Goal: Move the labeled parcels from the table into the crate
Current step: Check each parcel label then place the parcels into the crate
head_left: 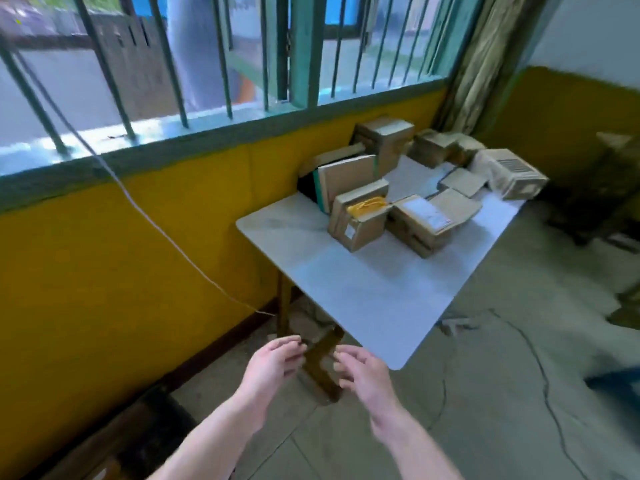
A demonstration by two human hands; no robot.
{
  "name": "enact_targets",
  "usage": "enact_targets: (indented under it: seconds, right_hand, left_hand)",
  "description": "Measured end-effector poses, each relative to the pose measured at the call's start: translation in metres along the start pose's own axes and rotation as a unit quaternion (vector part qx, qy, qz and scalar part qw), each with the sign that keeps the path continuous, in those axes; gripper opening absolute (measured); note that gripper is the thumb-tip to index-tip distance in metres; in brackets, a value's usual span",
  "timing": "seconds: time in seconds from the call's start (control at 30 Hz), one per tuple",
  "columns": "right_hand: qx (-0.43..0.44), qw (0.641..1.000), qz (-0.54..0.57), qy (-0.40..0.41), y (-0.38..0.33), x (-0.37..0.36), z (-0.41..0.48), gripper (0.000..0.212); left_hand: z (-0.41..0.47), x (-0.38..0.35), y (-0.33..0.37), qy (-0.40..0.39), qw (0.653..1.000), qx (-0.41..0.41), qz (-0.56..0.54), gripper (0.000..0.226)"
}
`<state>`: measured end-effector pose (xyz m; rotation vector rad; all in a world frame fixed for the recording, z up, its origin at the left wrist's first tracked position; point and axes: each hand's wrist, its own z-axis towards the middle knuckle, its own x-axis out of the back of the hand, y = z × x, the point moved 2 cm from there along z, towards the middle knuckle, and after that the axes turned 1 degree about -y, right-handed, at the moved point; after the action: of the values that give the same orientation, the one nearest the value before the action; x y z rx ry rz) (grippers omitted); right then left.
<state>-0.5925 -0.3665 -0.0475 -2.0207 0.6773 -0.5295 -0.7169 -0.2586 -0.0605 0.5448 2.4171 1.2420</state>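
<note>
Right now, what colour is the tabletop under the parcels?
The tabletop is plain white, seen best in the head view.

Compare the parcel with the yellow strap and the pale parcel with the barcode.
The yellow-strap parcel is bare brown cardboard; the barcode parcel is paler, seemingly wrapped. The yellow-strap parcel sits nearer the person, mid-table; the barcode parcel sits at the table's far right corner. Both are box-shaped and rest on the table.

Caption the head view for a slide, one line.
Empty left hand and right hand hover short of the white rectangular table piled with brown cardboard parcels.
</note>
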Motion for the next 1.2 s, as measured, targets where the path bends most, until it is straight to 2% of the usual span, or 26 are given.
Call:
enact_targets:
  seconds: [0.2,0.47,0.63,0.87,0.97,1.07,1.13,1.2]
  right_hand:
    - [0.005,0.999,0.026,0.031,-0.028,0.143,0.044,0.012]
    - [0.0,0.998,0.032,0.054,-0.068,0.248,0.143,0.011]
    - [-0.006,0.999,-0.002,0.05,-0.104,0.286,0.229,0.012]
    - [0.012,0.999,-0.046,0.013,-0.167,0.311,0.346,0.014]
    - [0.065,0.994,-0.087,0.009,-0.192,0.316,0.386,0.013]
    - [0.13,0.973,-0.19,-0.018,-0.217,0.315,0.429,0.028]
    - [0.173,0.944,-0.277,-0.053,-0.231,0.308,0.458,0.039]
    - [0.223,0.897,-0.368,-0.103,-0.243,0.299,0.486,0.048]
  left_hand:
    - [0.031,-0.16,0.028,-0.041,0.999,0.004,0.0,0.017]
    - [0.116,-0.273,0.059,-0.058,0.998,0.002,0.022,0.017]
    - [0.192,-0.316,0.076,-0.034,0.999,0.001,-0.005,0.017]
    - [0.268,-0.365,0.097,0.052,0.998,0.002,-0.019,0.018]
    - [0.278,-0.382,0.093,0.073,0.997,0.012,-0.01,0.049]
    - [0.281,-0.404,0.083,0.111,0.992,0.056,0.007,0.078]
    - [0.284,-0.419,0.077,0.133,0.988,0.079,-0.016,0.071]
    - [0.287,-0.432,0.073,0.151,0.984,0.079,-0.051,0.058]
